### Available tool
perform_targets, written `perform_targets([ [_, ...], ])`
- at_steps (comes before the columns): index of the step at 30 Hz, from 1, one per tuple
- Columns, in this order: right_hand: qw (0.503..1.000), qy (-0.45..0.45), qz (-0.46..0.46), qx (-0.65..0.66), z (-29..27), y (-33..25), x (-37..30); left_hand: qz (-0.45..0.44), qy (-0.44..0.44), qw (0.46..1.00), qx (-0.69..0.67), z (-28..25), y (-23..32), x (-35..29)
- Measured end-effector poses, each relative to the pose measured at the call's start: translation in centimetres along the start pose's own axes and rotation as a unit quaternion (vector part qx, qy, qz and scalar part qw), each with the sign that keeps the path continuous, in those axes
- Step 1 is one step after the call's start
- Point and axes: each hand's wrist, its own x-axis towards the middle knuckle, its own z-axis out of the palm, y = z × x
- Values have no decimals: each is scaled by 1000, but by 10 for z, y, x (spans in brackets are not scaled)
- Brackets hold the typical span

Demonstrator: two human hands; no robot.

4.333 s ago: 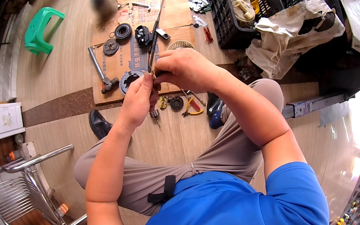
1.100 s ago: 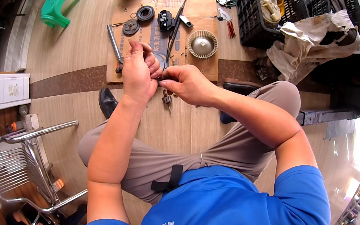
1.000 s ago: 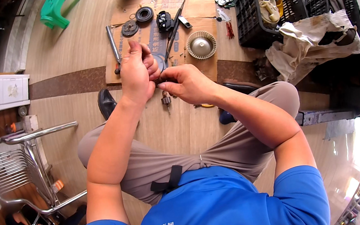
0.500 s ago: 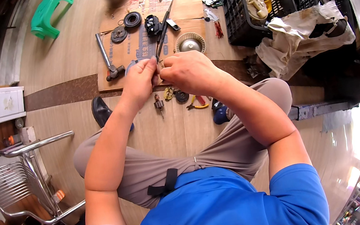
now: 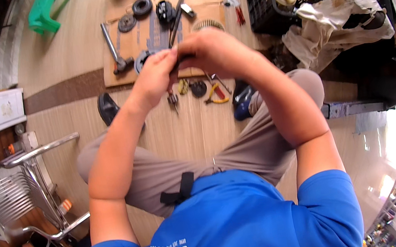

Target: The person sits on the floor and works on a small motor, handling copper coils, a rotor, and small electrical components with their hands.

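My left hand [image 5: 155,77] and my right hand [image 5: 214,50] meet over the near edge of a cardboard sheet [image 5: 112,30]. Both have their fingers closed together, and what lies between them is hidden. A long dark cord-like strip [image 5: 180,13] runs from the far side down to the fingertips; whether they grip it I cannot tell. Beside my left hand are a grey ring [image 5: 141,62] and a hammer [image 5: 113,48]. A ribbed fan wheel [image 5: 207,24] is partly covered by my right hand. Below the hands lie a small motor armature [image 5: 173,99], a black round part [image 5: 198,89] and yellow-red pliers [image 5: 218,94].
Farther out on the cardboard sit a black ring [image 5: 142,6], a metal disc [image 5: 127,22] and a black motor part [image 5: 166,11]. Black crates [image 5: 262,6] and a pale cloth [image 5: 319,30] stand right. A green stool [image 5: 42,16] and a metal-framed chair [image 5: 42,188] are left.
My right hand has turned over and lifted slightly, now covering more of the fan wheel. My left hand stays close against it. The whole view has shifted a little, moving the floor items upward.
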Motion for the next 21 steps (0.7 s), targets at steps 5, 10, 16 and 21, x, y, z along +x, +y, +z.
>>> perform_targets([
  [5,976,-56,132,162,-22,3,-6,-62,-88,993,-37,5,6,-2],
  [10,961,-51,132,238,-17,1,-9,-66,-73,995,-3,9,5,-6],
  [16,986,31,106,124,-11,-15,-5,-23,-20,998,63,5,11,-12],
  [21,997,-18,47,60,-7,-9,-4,21,-48,993,108,0,5,-12],
])
